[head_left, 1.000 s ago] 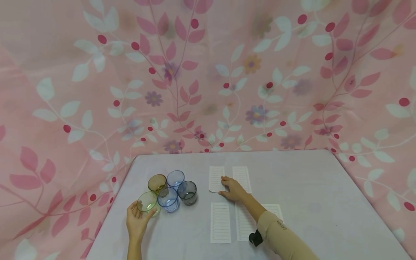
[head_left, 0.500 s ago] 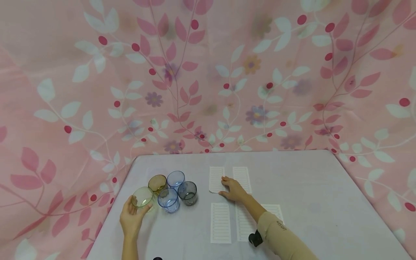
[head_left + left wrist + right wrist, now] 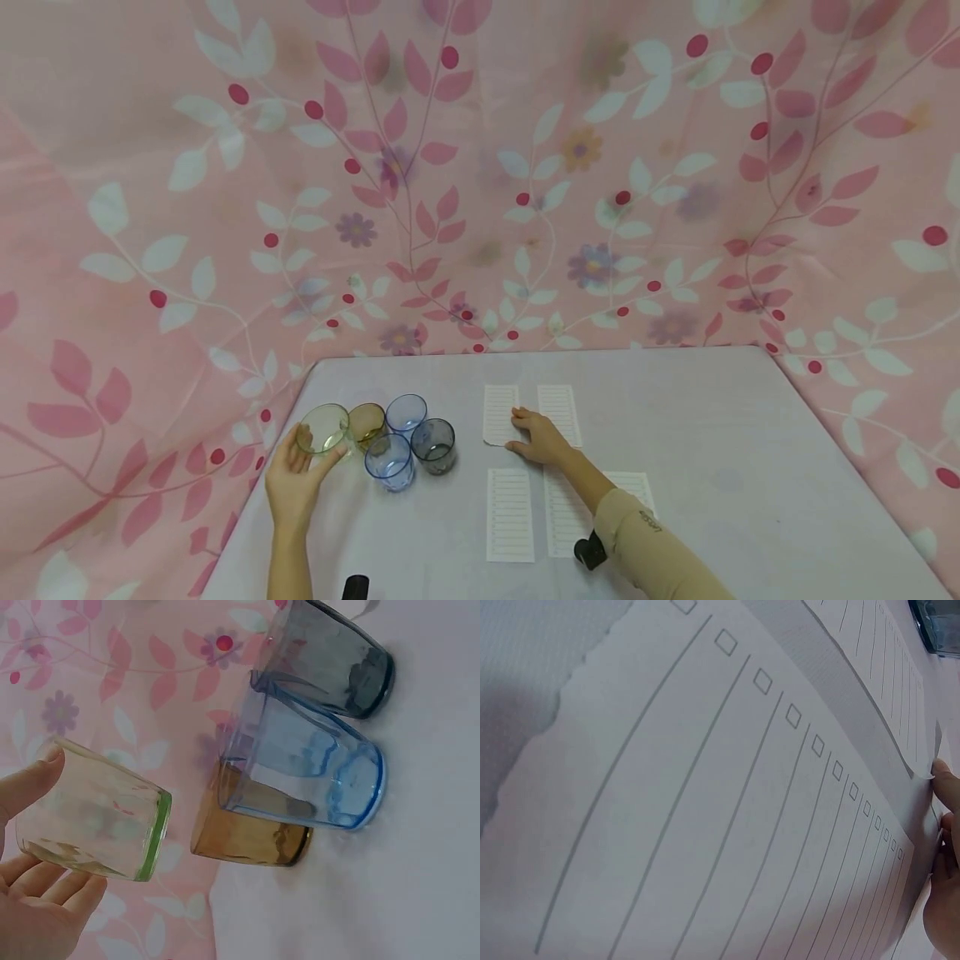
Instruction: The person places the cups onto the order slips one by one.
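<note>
My left hand (image 3: 294,483) grips a pale green glass (image 3: 324,430) between thumb and fingers, at the left of the other glasses. In the left wrist view the green glass (image 3: 97,814) is raised off the table, its thick green base turned away from the palm. Beside it stand an amber glass (image 3: 367,425), a blue glass (image 3: 389,460), another blue glass (image 3: 407,412) and a grey glass (image 3: 434,446). My right hand (image 3: 542,437) rests with spread fingers at the right edge of a lined paper sheet (image 3: 501,412).
More lined sheets lie on the white table (image 3: 720,467): one at the back (image 3: 557,404), one nearer the front (image 3: 510,517), others partly under the right forearm. A black object (image 3: 590,551) sits by the right sleeve. A floral curtain (image 3: 480,183) hangs behind the table.
My left hand has moved left and away from me, carrying the green glass off from beside the front blue glass. The right hand has stayed in place.
</note>
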### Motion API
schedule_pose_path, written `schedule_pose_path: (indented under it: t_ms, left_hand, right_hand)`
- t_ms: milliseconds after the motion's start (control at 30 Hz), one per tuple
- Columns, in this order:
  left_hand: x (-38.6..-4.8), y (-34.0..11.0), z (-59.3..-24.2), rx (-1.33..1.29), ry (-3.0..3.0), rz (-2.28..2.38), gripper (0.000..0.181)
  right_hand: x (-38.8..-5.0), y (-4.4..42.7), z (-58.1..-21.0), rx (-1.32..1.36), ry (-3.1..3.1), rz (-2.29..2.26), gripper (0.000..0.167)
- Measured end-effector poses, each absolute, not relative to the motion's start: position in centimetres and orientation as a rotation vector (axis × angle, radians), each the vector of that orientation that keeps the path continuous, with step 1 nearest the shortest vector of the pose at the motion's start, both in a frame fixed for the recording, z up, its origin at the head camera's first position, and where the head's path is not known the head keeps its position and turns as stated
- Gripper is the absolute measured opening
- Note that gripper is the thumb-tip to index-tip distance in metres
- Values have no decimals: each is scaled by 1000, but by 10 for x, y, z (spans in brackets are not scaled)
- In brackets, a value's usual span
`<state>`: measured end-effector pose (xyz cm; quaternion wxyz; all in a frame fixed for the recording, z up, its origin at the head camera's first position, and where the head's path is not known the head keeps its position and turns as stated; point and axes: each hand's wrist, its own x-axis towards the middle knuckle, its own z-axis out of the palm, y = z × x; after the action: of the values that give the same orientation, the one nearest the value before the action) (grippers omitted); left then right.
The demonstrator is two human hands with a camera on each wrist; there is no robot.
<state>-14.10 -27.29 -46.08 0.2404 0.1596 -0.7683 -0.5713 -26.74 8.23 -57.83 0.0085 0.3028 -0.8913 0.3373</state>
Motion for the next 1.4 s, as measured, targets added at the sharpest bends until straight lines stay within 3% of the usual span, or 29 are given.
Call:
schedule_pose_path:
  t_ms: [567, 1400]
  left_hand:
    - [-170, -251, -437, 297, -2045, -1794, 80]
    - [-200, -219, -438, 152, -2039, -1953, 80]
  right_hand:
    - [-269, 82, -579, 941, -2773, 1076, 54]
    - [-268, 82, -579, 915, -2767, 1125, 53]
